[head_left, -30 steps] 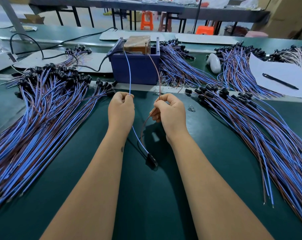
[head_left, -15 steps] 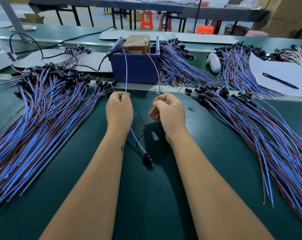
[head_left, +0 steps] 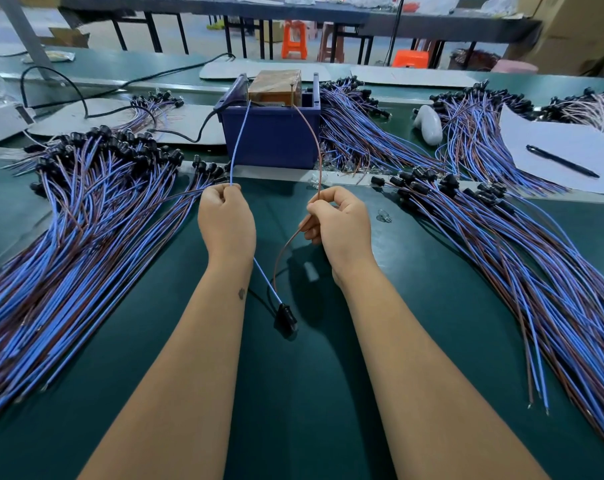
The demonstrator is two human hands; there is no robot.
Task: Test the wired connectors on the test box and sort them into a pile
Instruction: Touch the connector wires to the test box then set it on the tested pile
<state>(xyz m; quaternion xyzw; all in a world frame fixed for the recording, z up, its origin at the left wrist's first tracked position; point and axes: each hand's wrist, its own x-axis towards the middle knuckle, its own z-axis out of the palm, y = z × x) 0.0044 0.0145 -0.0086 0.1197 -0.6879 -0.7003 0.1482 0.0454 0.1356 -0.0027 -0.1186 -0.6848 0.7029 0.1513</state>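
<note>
A single black plastic connector [head_left: 286,317] with one blue wire [head_left: 239,140] and one brown wire [head_left: 313,133] is lying on the dark green table mat [head_left: 328,393] at the centre of the frame, between the person's two forearms. The left hand [head_left: 227,221] is gripping the blue wire in a closed fist, and the right hand [head_left: 338,223] is pinching the brown wire between thumb and curled fingers. Both wires are rising from the hands to the top of the dark blue plastic test box [head_left: 272,133] in the upper middle of the frame, where a brown block [head_left: 275,87] is sitting inside it. A large fanned pile of blue and brown wired connectors [head_left: 72,237] is spreading across the left side of the frame, and a second pile [head_left: 522,271] is lying across the right side. Further bundles are resting behind the box toward the upper right. A white sheet of paper [head_left: 570,150] with a black pen [head_left: 562,161] on it is sitting at the right edge, near a white rounded object [head_left: 430,124]. A black power cable [head_left: 86,98] is running across the upper left.
</note>
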